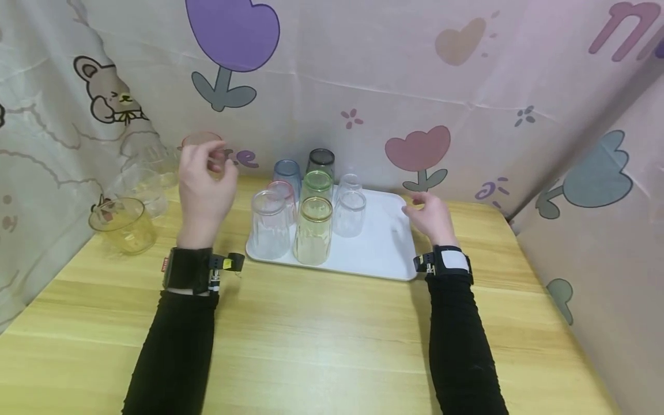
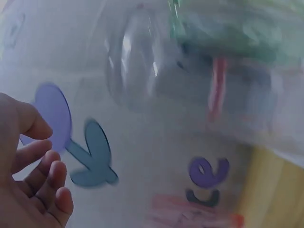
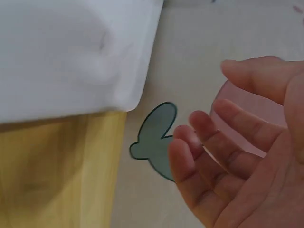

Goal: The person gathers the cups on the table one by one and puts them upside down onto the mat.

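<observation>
A white tray (image 1: pixel 384 248) sits on the wooden table with several upturned tinted and clear cups on its left half, among them a clear cup (image 1: pixel 270 225) and a yellow-tinted cup (image 1: pixel 313 229) in front. My left hand (image 1: pixel 215 160) is raised left of the tray, just in front of a pink-tinted cup (image 1: pixel 199 140). In the left wrist view that left hand (image 2: pixel 50 156) has loosely curled fingers and holds nothing; a blurred clear cup (image 2: pixel 137 61) lies ahead of it. At the tray's right edge my right hand (image 1: pixel 415 206) rests relaxed, and the right wrist view shows this right hand (image 3: pixel 209 109) with an empty palm.
Off the tray at the left stand a yellow cup (image 1: pixel 124 226) and two clear cups (image 1: pixel 147 187) against the curtain. Patterned cloth walls close in the back and both sides. The tray's right half (image 1: pixel 386 230) is bare, as is the tray corner (image 3: pixel 71 57).
</observation>
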